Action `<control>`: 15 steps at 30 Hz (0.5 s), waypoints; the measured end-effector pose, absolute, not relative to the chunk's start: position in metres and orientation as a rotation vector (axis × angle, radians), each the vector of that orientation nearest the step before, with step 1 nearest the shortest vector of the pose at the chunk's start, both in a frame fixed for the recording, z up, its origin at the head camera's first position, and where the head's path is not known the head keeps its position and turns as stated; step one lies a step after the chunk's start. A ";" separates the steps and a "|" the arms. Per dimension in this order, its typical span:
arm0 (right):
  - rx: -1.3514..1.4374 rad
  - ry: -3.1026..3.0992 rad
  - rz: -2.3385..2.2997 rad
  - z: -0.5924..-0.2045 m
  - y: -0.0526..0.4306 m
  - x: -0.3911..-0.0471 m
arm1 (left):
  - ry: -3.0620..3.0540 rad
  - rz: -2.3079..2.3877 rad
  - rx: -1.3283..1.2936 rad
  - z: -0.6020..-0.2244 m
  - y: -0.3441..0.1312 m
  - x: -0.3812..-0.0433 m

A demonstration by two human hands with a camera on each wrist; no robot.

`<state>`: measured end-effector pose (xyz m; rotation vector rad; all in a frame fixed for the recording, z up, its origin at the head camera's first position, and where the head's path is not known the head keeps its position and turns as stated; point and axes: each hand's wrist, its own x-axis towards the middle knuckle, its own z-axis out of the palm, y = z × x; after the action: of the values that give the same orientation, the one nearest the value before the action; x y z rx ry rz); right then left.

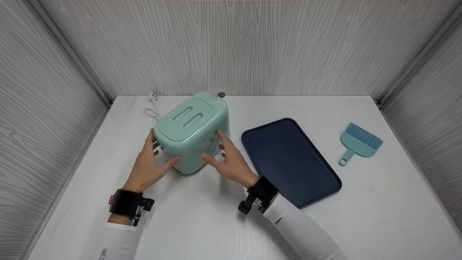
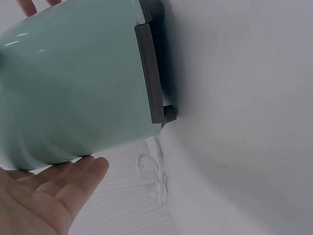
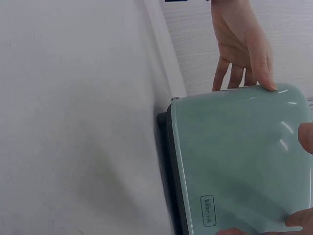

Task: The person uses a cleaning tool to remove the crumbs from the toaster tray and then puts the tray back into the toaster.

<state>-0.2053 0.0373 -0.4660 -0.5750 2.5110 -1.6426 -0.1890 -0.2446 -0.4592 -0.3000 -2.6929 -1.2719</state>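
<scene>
"Where was the mint-green toaster (image 1: 193,130)?"

"On the left half of the desk (image 1: 202,224), nearer the back edge than the front; its white cord (image 1: 153,108) lay toward the back left corner."

"And the hands?"

"Both lay against it with fingers extended, not curled round it; the left hand (image 1: 148,168) touched its left side, thumb by the near end; the right hand (image 1: 232,164) rested along the long right side."

"Anything else there?"

"A navy tray (image 1: 288,159), set aslant right of the toaster, partly hidden by the right wrist (image 1: 262,191); a light-blue brush (image 1: 361,141) lay near the desk's right edge."
</scene>
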 end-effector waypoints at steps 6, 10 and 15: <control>-0.580 2.489 -1.671 -0.466 0.035 -0.206 | -2.664 -1.304 -0.296 -0.460 -0.243 -0.189; -0.568 2.479 -1.692 -0.467 0.035 -0.207 | -2.652 -1.330 -0.283 -0.460 -0.240 -0.189; -0.557 2.456 -1.713 -0.469 0.034 -0.208 | -2.639 -1.360 -0.271 -0.461 -0.237 -0.185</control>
<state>-0.2084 0.0340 -0.4689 -0.5572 2.4561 -1.7133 -0.1851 -0.2375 -0.4606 -0.2705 -2.6393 -1.3600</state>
